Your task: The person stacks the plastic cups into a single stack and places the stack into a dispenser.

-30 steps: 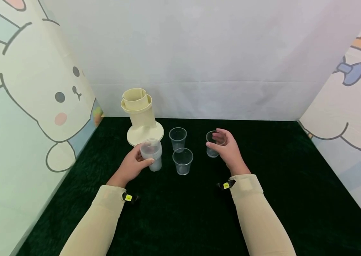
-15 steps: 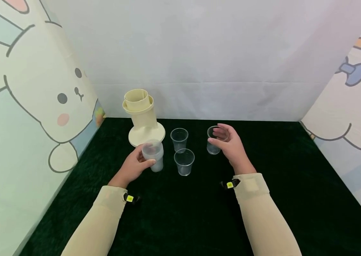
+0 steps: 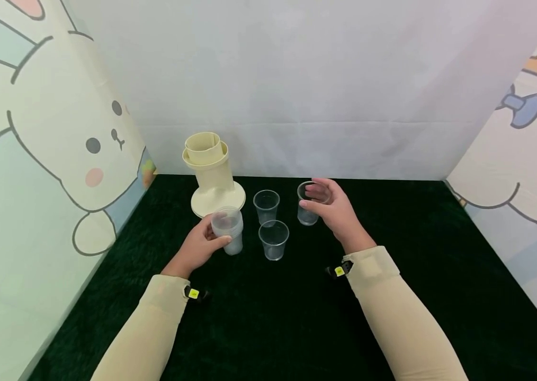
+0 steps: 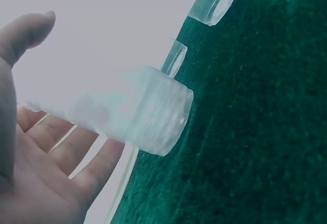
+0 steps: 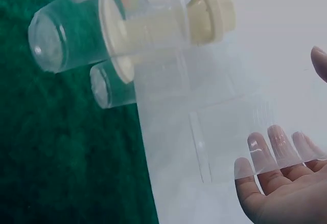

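Note:
My left hand (image 3: 197, 246) grips a stack of nested clear plastic cups (image 3: 227, 227), its thumb on the near side. In the left wrist view the lower end of the stack (image 4: 166, 114) is over the dark green cloth. My right hand (image 3: 337, 214) holds a single clear plastic cup (image 3: 306, 216) upright. Through the wall of that cup (image 5: 219, 142) its fingers show in the right wrist view, and its base appears raised off the cloth. Between the hands stand two more clear cups, a back cup (image 3: 266, 209) and a front cup (image 3: 274, 242).
Behind the stack stands a cream-coloured cylindrical holder (image 3: 211, 174) with a round base. A dark green cloth (image 3: 268, 323) covers the table. A white curtain (image 3: 297, 79) hangs at the back, with cartoon-printed panels (image 3: 59, 148) at the sides.
The right hand has lifted its cup away from me, and lately carried it left towards the back cup. The left hand and its stack have hardly moved.

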`<state>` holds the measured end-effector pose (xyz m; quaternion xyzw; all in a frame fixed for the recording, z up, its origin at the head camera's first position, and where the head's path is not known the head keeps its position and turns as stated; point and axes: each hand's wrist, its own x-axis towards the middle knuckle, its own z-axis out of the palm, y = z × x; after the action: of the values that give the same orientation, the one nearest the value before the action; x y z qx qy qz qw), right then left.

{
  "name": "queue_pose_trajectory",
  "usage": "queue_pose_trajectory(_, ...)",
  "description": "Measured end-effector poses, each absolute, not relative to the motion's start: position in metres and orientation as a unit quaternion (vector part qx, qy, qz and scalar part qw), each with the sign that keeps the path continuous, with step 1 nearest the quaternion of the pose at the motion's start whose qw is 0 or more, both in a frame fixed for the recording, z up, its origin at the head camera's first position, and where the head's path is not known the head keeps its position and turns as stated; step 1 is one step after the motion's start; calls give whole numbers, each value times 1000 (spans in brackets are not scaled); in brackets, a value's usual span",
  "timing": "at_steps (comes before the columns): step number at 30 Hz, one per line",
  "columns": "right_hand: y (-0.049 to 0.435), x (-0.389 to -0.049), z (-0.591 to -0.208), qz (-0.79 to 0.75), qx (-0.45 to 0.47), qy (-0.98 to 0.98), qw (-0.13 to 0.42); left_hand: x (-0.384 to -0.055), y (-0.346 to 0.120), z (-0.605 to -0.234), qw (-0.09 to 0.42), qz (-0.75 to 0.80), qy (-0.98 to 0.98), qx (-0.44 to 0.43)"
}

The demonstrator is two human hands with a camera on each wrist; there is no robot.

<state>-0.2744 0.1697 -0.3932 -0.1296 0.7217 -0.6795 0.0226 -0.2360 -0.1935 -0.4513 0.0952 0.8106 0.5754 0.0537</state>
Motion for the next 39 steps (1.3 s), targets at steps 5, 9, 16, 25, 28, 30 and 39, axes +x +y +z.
queue_pose_trajectory(5,163,-271,-383,-683,-153,713,23,-236,-193,-452,55,573,813,90)
queue_pose_trajectory(9,158,-268,-377,-683,-168,710,23,-236,-194,-453,57,572,813,90)
queue_pose_trajectory(16,154,-265,-375,-681,-174,711,20,-236,-194,-454,55,570,814,92)
queue_pose_trajectory(25,151,-258,-370,-682,-181,708,19,-236,-194,-455,55,572,813,90)
queue_pose_trajectory(28,149,-257,-369,-680,-183,710,20,-236,-194,-455,55,572,813,90)
queue_pose_trajectory(30,149,-256,-368,-679,-185,710,19,-235,-193,-454,55,572,813,89)
queue_pose_trajectory(39,148,-254,-367,-686,-191,702,15,-236,-194,-452,54,575,811,94)
